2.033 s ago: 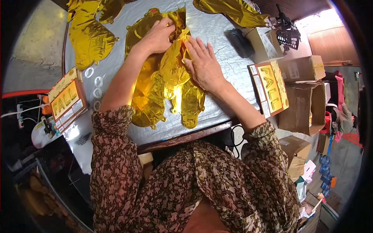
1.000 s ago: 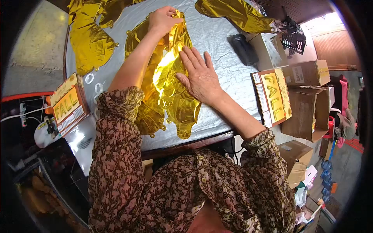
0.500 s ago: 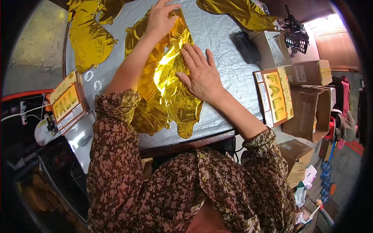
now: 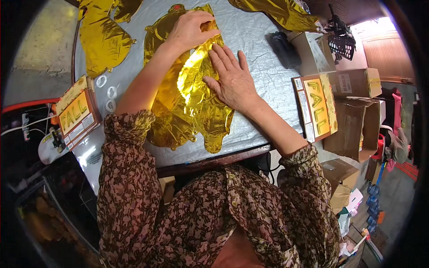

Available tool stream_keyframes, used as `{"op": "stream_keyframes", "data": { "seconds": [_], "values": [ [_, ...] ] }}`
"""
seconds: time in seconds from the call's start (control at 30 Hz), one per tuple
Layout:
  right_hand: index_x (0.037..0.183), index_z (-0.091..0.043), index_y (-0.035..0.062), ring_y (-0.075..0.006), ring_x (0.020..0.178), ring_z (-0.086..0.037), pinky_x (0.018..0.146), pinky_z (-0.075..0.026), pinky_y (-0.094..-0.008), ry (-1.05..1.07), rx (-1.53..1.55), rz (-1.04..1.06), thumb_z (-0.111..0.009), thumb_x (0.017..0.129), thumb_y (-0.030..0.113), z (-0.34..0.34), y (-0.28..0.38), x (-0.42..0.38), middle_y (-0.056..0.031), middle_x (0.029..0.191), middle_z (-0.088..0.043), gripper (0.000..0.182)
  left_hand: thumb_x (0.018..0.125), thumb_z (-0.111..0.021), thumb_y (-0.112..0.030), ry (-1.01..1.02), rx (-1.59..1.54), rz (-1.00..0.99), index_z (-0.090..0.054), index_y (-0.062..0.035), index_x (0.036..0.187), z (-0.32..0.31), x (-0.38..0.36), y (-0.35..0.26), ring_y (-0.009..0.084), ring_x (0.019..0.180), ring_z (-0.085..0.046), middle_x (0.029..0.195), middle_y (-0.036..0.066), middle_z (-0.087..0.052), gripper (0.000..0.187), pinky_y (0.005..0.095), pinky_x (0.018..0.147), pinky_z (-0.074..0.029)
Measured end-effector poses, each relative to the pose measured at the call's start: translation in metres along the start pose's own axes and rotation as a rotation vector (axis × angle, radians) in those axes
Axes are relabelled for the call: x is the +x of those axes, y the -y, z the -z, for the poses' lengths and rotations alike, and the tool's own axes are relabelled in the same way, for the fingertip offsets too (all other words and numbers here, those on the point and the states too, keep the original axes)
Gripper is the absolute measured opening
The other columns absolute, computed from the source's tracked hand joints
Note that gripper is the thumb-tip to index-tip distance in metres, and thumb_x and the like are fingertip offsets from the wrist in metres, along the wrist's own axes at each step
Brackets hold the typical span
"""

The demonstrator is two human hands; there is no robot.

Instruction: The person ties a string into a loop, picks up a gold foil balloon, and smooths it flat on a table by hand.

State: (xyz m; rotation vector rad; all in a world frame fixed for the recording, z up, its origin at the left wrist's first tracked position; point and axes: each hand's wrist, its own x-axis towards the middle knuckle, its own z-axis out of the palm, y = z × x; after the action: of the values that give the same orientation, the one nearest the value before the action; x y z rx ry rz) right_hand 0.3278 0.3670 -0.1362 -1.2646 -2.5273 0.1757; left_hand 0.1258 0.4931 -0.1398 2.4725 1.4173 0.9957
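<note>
A shiny gold foil balloon (image 4: 170, 125) lies flat and uninflated on the silver-covered table (image 4: 261, 107), its neck-like tab near the front edge. My left hand (image 4: 192, 32) rests on its upper part, fingers bent and thumb apart from them. Lower down on the right side, my right hand (image 4: 234, 80) lies flat with fingers spread, pressing the foil. Part of the balloon is hidden beneath both hands and my left forearm.
More gold foil balloons lie at the back left (image 4: 105, 49) and back right (image 4: 286, 15). Packages marked FALL stand left (image 4: 76, 116) and right (image 4: 315, 107). White rings (image 4: 111, 92), a black object (image 4: 283, 50) and cardboard boxes (image 4: 353, 127) are around.
My left hand has slid down and slightly right over the foil, uncovering the balloon's top end with a red spot. My right hand stays nearly in place.
</note>
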Motion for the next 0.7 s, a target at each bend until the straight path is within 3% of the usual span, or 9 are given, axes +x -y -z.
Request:
{"op": "stream_keyframes", "data": {
  "seconds": [0.3, 0.43, 0.5, 0.53, 0.57, 0.6, 0.67, 0.7],
  "values": [
    [0.153, -0.036, -0.0031, -0.0352, 0.151, -0.028, 0.123, -0.022, -0.0507, 0.071, -0.009, 0.130, -0.052, 0.101, 0.052, 0.013, 0.021, -0.025, -0.0201, 0.160, -0.035, 0.078, 0.086, -0.077, -0.044, 0.009, 0.052, -0.060, -0.073, -0.0103, 0.118, -0.005, -0.004, 0.011, 0.0313, 0.117, -0.063, 0.123, 0.011, -0.071, 0.046, 0.0405, 0.102, -0.049],
    [0.154, -0.030, -0.0065, -0.0397, 0.150, -0.028, 0.124, -0.022, -0.0482, 0.129, 0.131, 0.135, -0.053, 0.101, 0.049, 0.022, 0.036, -0.050, -0.0254, 0.161, -0.030, 0.080, 0.087, -0.076, -0.044, -0.035, 0.039, -0.067, -0.073, -0.0102, 0.117, -0.011, -0.005, 0.016, 0.0306, 0.117, -0.064, 0.121, 0.011, -0.072, 0.046, 0.0400, 0.103, -0.049],
    [0.157, -0.023, -0.0051, -0.0387, 0.153, -0.023, 0.125, -0.020, -0.0484, 0.194, 0.125, 0.126, -0.053, 0.101, 0.048, 0.031, 0.045, -0.065, -0.0245, 0.164, -0.023, 0.082, 0.084, -0.078, -0.049, 0.025, 0.030, -0.051, -0.071, -0.0101, 0.123, -0.010, -0.005, 0.018, 0.0310, 0.124, -0.060, 0.130, 0.011, -0.067, 0.056, 0.0405, 0.108, -0.046],
    [0.153, -0.032, -0.0047, -0.0380, 0.150, -0.029, 0.125, -0.022, -0.0486, 0.202, 0.180, 0.123, -0.053, 0.102, 0.046, 0.038, 0.048, -0.071, -0.0261, 0.159, -0.032, 0.075, 0.084, -0.078, -0.049, 0.024, 0.028, -0.050, -0.071, -0.0101, 0.123, -0.008, -0.005, 0.015, 0.0310, 0.124, -0.060, 0.130, 0.011, -0.067, 0.056, 0.0405, 0.108, -0.046],
    [0.150, -0.042, -0.0044, -0.0373, 0.147, -0.036, 0.124, -0.023, -0.0487, 0.211, 0.235, 0.118, -0.054, 0.102, 0.044, 0.045, 0.048, -0.075, -0.0277, 0.155, -0.041, 0.069, 0.082, -0.079, -0.035, 0.018, -0.029, -0.013, -0.072, -0.0058, 0.117, 0.002, -0.003, 0.002, 0.0325, 0.116, -0.063, 0.123, 0.014, -0.069, 0.047, 0.0410, 0.102, -0.050],
    [0.150, -0.042, -0.0044, -0.0373, 0.147, -0.036, 0.124, -0.023, -0.0487, 0.216, 0.235, 0.117, -0.054, 0.102, 0.044, 0.055, 0.041, -0.074, -0.0277, 0.155, -0.041, 0.069, 0.079, -0.080, -0.022, 0.014, -0.086, 0.025, -0.073, -0.0015, 0.112, 0.006, -0.004, -0.004, 0.0340, 0.109, -0.067, 0.117, 0.016, -0.071, 0.039, 0.0414, 0.096, -0.053],
    [0.132, -0.064, -0.0022, -0.0346, 0.122, -0.064, 0.111, -0.045, -0.0460, 0.463, 0.512, 0.138, -0.057, 0.103, 0.036, 0.087, 0.022, -0.058, -0.0277, 0.130, -0.065, 0.049, 0.079, -0.080, -0.028, -0.071, -0.212, -0.072, -0.072, -0.0002, 0.113, 0.000, -0.008, 0.006, 0.0348, 0.110, -0.066, 0.118, 0.017, -0.071, 0.045, 0.0425, 0.098, -0.052],
    [0.116, -0.074, -0.0008, -0.0297, 0.090, -0.076, 0.087, -0.059, -0.0393, 0.524, 0.662, -0.199, -0.059, 0.103, 0.021, 0.112, 0.022, -0.039, -0.0218, 0.107, -0.075, 0.030, 0.079, -0.081, -0.035, -0.156, -0.337, -0.170, -0.071, 0.0011, 0.115, -0.004, -0.010, 0.009, 0.0355, 0.112, -0.064, 0.119, 0.019, -0.070, 0.051, 0.0436, 0.100, -0.051]
  ]
}}
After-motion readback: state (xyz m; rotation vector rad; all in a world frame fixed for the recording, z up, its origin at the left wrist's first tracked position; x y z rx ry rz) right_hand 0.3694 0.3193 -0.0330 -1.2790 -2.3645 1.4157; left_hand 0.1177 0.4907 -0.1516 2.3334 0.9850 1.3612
